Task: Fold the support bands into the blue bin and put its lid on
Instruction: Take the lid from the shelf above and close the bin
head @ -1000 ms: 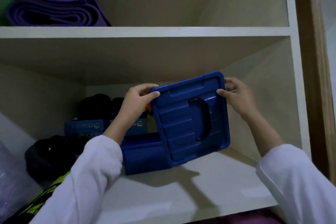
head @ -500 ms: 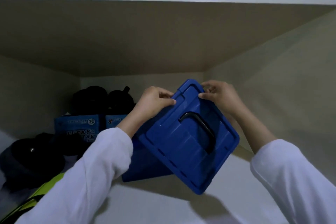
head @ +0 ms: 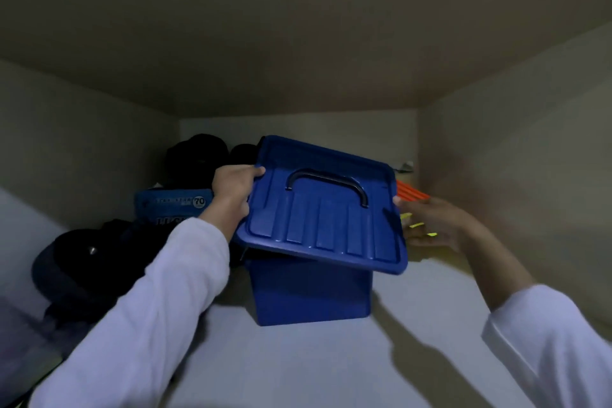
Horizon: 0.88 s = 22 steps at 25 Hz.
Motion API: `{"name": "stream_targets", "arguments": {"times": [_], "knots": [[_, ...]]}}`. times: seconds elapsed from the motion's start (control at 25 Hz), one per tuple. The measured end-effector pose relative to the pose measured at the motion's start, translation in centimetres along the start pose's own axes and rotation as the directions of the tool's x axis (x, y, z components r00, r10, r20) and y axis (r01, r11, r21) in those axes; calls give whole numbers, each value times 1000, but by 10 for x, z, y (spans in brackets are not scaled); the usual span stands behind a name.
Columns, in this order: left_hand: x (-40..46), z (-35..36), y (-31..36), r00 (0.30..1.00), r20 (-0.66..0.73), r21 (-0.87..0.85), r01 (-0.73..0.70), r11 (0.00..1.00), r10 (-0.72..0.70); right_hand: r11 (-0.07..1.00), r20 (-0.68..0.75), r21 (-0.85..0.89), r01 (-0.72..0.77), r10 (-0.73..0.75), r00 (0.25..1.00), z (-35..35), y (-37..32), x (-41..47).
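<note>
Your left hand's fingers [head: 256, 171] are gripping the lid's [head: 326, 209] left edge; your right hand [head: 430, 220], blurred at centre-right, is coming off it, fingers straight. The lid is now tilting flatter over the blue bin [head: 311, 288] at frame centre than a second ago, so you're lining up to seat it.

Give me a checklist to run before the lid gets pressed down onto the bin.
1. Left hand grips the blue lid at its left edge: ok.
2. Right hand on the lid: not ok, fingers straight, at most touching its right edge.
3. Lid level over the blue bin: not ok, tilted.
4. Lid seated on the rim: not ok.
5. Bands inside: cannot tell, lid hides the opening.
</note>
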State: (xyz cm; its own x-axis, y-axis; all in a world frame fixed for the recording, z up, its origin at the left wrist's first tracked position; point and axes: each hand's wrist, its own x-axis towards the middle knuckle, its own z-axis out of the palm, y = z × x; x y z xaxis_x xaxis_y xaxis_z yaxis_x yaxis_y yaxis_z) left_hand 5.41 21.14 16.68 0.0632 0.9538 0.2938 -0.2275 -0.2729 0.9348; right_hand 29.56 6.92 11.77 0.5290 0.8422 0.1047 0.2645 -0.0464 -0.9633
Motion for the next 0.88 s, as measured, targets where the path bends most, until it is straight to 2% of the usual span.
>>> {"name": "stream_targets", "arguments": {"times": [0.08, 0.16, 0.28, 0.36, 0.48, 0.6, 0.88], "knots": [[9, -7, -8, 997, -17, -9, 73, 997, -73, 999, 3, 51, 15, -15, 1000, 10, 4, 13], [19, -13, -19, 993, -25, 8, 118, 993, -118, 996, -63, 74, 39, -35, 997, 25, 5, 29], [33, -17, -42, 990, -40, 114, 136, 984, -133, 994, -209, -100, 49, -70, 975, 43, 9, 53], [46, -19, -59, 991, -25, 231, 137, 963, -135, 974, -257, -224, 29, -88, 962, 51, 12, 62], [60, -23, -78, 996, -7, 430, 81, 899, -86, 959, -276, -282, 13, -94, 957, 58, 16, 71], [64, -29, -91, 1000, -11, 570, 10, 821, -4, 922, -259, -380, 70, -179, 949, 64, 18, 72], [62, -37, -77, 989, -20, 663, -95, 743, 144, 911, -238, -391, 130, -237, 942, 71, 30, 69]]}}
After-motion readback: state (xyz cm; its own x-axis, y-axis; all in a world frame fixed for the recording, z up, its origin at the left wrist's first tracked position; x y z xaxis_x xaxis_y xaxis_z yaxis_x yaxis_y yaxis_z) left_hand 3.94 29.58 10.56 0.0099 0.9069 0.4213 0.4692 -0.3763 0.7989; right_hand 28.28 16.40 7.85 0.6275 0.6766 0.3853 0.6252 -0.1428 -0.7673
